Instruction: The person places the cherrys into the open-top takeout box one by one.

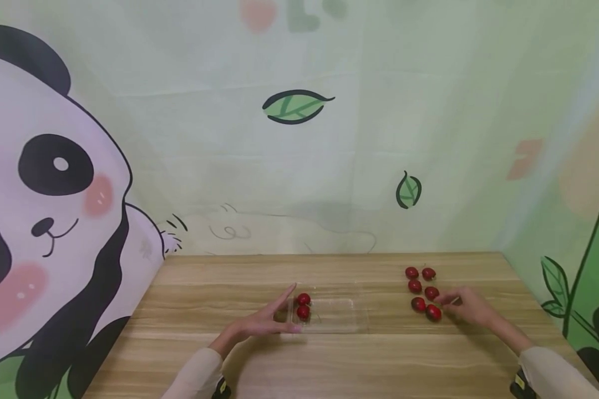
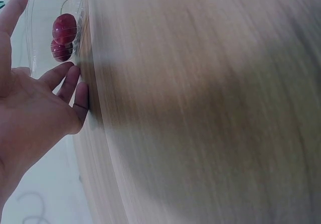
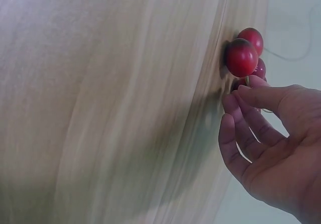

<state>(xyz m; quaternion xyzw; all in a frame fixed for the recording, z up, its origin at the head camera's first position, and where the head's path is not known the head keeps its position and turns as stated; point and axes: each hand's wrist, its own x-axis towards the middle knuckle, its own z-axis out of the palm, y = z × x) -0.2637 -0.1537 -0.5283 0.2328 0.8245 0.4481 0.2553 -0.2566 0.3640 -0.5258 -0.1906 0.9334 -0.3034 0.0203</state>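
From the near side of the clear tray (image 1: pixel 334 317), the head view looks forward and down, farthest back. Tipped sideways, the left wrist view faces the tray's left end closely; the right, likewise tipped, closely faces cherries (image 1: pixel 415 286) right of the tray. Head and left wrist share the tray's left end; head and right, those cherries.

In the head view, the panda (image 1: pixel 55 166) is cut off by the left edge at nine o'clock; the sleeves (image 1: pixel 197 374) at seven and four run past the bottom. The print (image 1: pixel 258 14) near twelve is cropped and faint. The far rim of the tray (image 1: pixel 334 317) is hard to trace. In the left wrist view, the tray is cropped at ten o'clock, one cherry (image 2: pixel 64 29) partly hides another, and the left hand (image 2: pixel 35 101) leaves at nine. In the right wrist view, the cherries at two o'clock overlap; whether the right hand (image 3: pixel 278 138) pinches a stem (image 3: pixel 247 81) cannot be told.
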